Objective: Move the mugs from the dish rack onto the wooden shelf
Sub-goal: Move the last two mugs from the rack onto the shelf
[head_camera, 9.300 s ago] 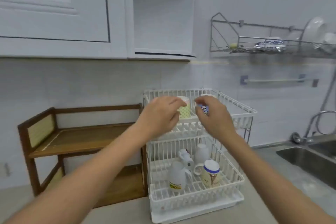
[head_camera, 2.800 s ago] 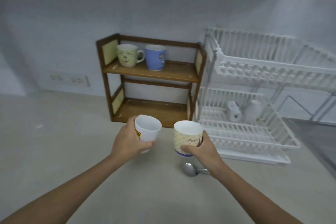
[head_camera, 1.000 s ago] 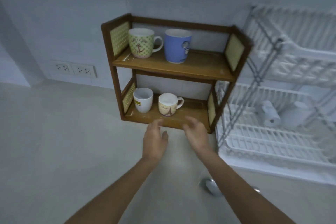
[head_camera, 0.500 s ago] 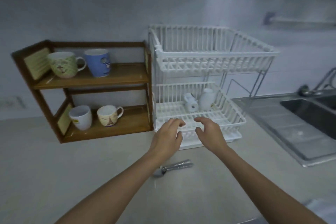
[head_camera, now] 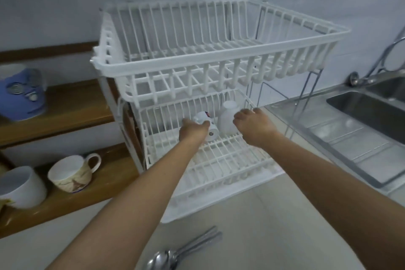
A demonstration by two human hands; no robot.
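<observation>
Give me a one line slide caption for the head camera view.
Both hands reach into the rack's lower tier for the last two mugs.

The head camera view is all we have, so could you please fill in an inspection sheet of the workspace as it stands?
Surface: pale countertop, bare near the rack.
Job's things: two white mugs in the dish rack lower tier; top tier empty; three mugs visible on the wooden shelf.
Clutter: spoons on the counter.
Grippers: left hand touching the tipped mug; right hand beside the upside-down one.
Cables: nothing seen.
Surroundings: steel sink at right.
</observation>
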